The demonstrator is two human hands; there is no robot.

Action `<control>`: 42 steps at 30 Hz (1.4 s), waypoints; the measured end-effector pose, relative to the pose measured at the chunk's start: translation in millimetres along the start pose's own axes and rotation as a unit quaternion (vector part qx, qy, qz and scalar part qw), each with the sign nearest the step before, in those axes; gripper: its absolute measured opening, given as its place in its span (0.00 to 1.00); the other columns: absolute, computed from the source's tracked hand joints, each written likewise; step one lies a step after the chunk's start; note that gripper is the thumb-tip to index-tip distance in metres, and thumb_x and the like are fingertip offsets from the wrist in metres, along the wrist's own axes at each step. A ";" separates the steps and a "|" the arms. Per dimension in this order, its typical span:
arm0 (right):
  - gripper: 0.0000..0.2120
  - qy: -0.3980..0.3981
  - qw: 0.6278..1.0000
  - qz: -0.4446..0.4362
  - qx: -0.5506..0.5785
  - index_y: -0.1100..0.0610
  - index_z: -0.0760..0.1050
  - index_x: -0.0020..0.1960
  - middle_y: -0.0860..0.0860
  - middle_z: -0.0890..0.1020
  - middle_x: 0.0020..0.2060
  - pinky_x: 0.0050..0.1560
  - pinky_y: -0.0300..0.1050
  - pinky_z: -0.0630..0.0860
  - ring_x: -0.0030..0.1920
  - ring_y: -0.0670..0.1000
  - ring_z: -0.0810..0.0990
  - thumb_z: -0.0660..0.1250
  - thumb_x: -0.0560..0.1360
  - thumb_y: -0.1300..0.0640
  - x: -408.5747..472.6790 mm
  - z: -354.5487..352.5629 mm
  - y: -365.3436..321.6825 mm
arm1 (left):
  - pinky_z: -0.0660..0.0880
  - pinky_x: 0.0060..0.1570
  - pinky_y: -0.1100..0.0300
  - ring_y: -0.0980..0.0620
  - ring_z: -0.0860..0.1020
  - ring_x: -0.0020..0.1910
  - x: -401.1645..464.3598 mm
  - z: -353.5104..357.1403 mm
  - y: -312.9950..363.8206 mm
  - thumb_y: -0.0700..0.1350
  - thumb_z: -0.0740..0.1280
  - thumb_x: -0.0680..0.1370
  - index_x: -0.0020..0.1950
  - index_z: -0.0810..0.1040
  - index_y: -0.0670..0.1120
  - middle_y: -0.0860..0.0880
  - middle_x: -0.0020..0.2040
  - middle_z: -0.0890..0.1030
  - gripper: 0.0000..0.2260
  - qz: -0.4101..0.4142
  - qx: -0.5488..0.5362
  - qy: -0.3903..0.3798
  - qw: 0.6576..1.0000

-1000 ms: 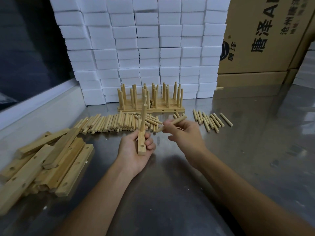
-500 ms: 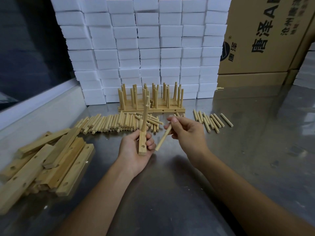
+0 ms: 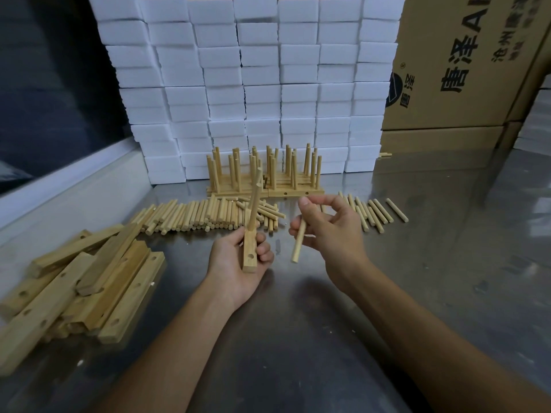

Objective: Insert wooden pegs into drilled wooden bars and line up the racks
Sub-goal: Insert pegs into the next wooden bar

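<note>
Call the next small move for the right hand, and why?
Probably lower the loose peg in the right hand into the open hole near the bar end; the left hand grips that bar, one peg already standing.

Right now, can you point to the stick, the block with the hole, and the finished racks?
peg [image 3: 298,241], head view, middle of shaft.
bar [image 3: 250,254], head view, face near open hole.
racks [image 3: 293,192], head view, front base edge.

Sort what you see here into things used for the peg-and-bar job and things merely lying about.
Job: drilled bar in left hand; peg in right hand; loose pegs; spare bars; finished racks.
Lying about: white foam blocks; cardboard boxes.
</note>
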State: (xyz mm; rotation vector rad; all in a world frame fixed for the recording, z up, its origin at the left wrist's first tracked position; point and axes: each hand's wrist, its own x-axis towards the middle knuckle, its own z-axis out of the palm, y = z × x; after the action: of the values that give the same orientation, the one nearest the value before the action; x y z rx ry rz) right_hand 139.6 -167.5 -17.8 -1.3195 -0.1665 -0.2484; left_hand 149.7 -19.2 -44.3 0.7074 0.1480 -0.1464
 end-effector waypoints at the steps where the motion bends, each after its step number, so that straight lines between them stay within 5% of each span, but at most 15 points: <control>1: 0.05 0.000 1.000 -0.003 -0.006 0.59 0.77 0.51 0.53 0.84 0.31 0.37 0.41 0.81 0.33 0.50 0.84 0.70 0.78 0.58 -0.3 -0.3 -0.4 | 0.64 0.28 0.61 0.53 0.67 0.26 -0.1 0.1 -0.1 0.43 0.53 0.83 0.59 0.71 0.40 0.46 0.32 0.72 0.11 -0.001 -0.001 0.001 1.000; 12: 0.07 -0.005 0.996 0.075 -0.043 0.54 0.76 0.54 0.51 0.83 0.38 0.31 0.39 0.77 0.30 0.45 0.79 0.61 0.83 0.64 -1.5 2.1 -0.5 | 0.64 0.28 0.61 0.53 0.67 0.26 0.7 -0.4 -0.4 0.43 0.53 0.83 0.59 0.71 0.40 0.47 0.32 0.72 0.11 -0.002 -0.002 0.003 1.000; 17: 0.13 -0.042 0.990 0.129 0.036 0.62 0.78 0.56 0.58 0.84 0.44 0.47 0.43 0.82 0.42 0.50 0.84 0.59 0.80 0.73 0.2 3.4 -2.8 | 0.66 0.26 0.61 0.53 0.68 0.25 3.5 1.7 -1.6 0.43 0.53 0.83 0.55 0.72 0.40 0.47 0.31 0.72 0.10 -0.002 -0.001 0.007 1.000; 20: 0.04 -0.074 0.992 0.106 0.006 0.62 0.80 0.51 0.54 0.85 0.39 0.44 0.39 0.82 0.42 0.49 0.84 0.66 0.80 0.64 -0.4 2.4 0.1 | 0.66 0.27 0.61 0.53 0.68 0.25 7.1 7.9 -4.3 0.43 0.54 0.83 0.49 0.73 0.40 0.47 0.31 0.72 0.11 -0.001 0.008 0.013 1.000; 23: 0.09 -0.098 0.991 0.068 -0.057 0.60 0.82 0.45 0.51 0.85 0.34 0.37 0.35 0.79 0.34 0.46 0.83 0.66 0.81 0.58 -3.6 3.4 2.5 | 0.65 0.32 0.61 0.53 0.67 0.27 10.1 10.9 -5.7 0.44 0.54 0.84 0.48 0.74 0.39 0.47 0.32 0.73 0.13 -0.005 0.022 0.014 1.000; 27: 0.05 -0.118 0.989 0.045 -0.080 0.66 0.80 0.52 0.60 0.85 0.40 0.38 0.38 0.81 0.36 0.49 0.84 0.68 0.78 0.65 -5.9 6.7 4.3 | 0.68 0.36 0.61 0.52 0.72 0.29 10.6 10.9 -6.7 0.45 0.52 0.84 0.62 0.76 0.34 0.44 0.37 0.78 0.19 -0.020 0.047 0.004 0.999; 33: 0.05 -0.156 0.978 0.024 -0.137 0.68 0.81 0.51 0.59 0.86 0.42 0.43 0.40 0.82 0.39 0.49 0.85 0.69 0.76 0.68 -8.0 7.3 9.0 | 0.76 0.44 0.53 0.46 0.84 0.39 6.0 11.3 -5.9 0.47 0.52 0.85 0.48 0.79 0.36 0.39 0.41 0.84 0.20 -0.021 0.052 0.011 0.998; 37: 0.02 -0.156 0.958 -0.023 -0.240 0.60 0.82 0.48 0.55 0.86 0.41 0.49 0.46 0.84 0.42 0.49 0.86 0.71 0.76 0.64 -3.8 7.0 10.1 | 0.78 0.53 0.50 0.40 0.80 0.56 3.2 12.2 -4.9 0.47 0.53 0.85 0.65 0.75 0.32 0.34 0.59 0.80 0.21 -0.026 0.055 0.029 0.998; 42: 0.03 -0.178 0.914 -0.100 -0.350 0.56 0.84 0.49 0.47 0.86 0.41 0.49 0.44 0.83 0.43 0.43 0.85 0.72 0.76 0.59 -4.8 13.1 13.1 | 0.81 0.43 0.54 0.43 0.82 0.51 3.3 12.8 -3.2 0.48 0.54 0.85 0.69 0.73 0.35 0.37 0.58 0.80 0.20 -0.032 0.045 0.059 0.997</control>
State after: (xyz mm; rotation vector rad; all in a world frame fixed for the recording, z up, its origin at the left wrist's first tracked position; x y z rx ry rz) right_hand 138.8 -151.3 -28.1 -2.0637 -0.5628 -0.2463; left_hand 153.4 -30.2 -37.3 0.8026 0.2797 -0.1736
